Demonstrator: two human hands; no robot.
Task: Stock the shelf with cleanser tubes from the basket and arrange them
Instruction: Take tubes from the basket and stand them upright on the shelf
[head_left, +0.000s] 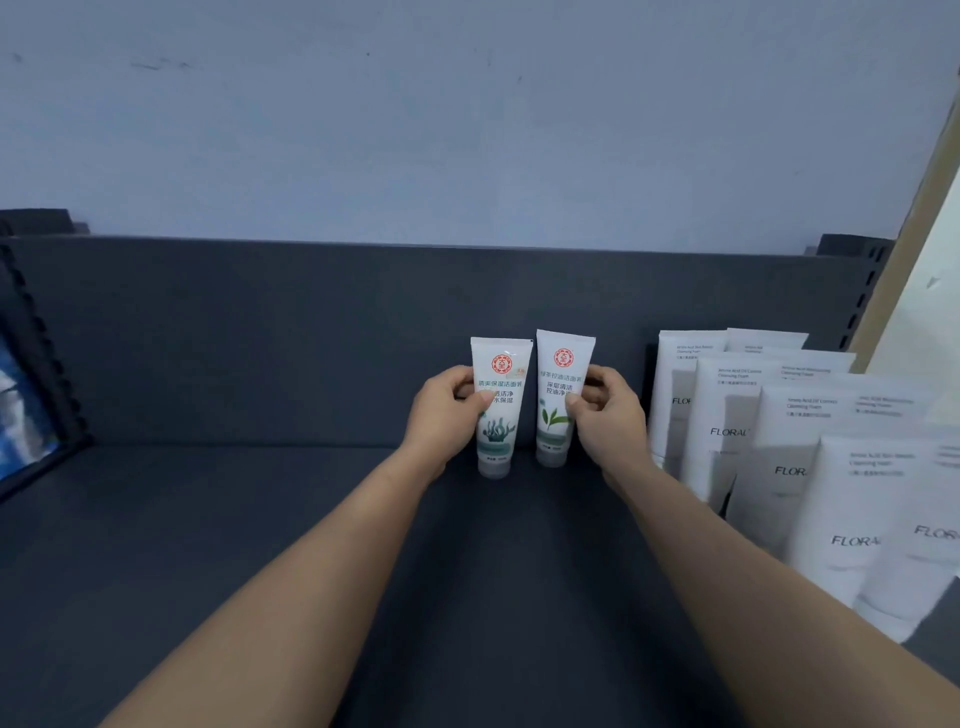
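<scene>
Two white cleanser tubes with red round logos stand cap-down side by side at the back of the dark shelf (260, 519). My left hand (447, 410) grips the left tube (500, 364), which shows a seaweed drawing. My right hand (605, 410) pinches the right tube (563, 358), which shows a green leaf. Both tubes are upright, with their caps on or just above the shelf floor. The basket is not in view.
Several white FLORA tubes (779, 447) stand in rows along the right side of the shelf. A dark back panel (311, 322) closes the shelf behind. A blue and white picture (23, 410) sits at the left end. The wall (467, 130) rises above.
</scene>
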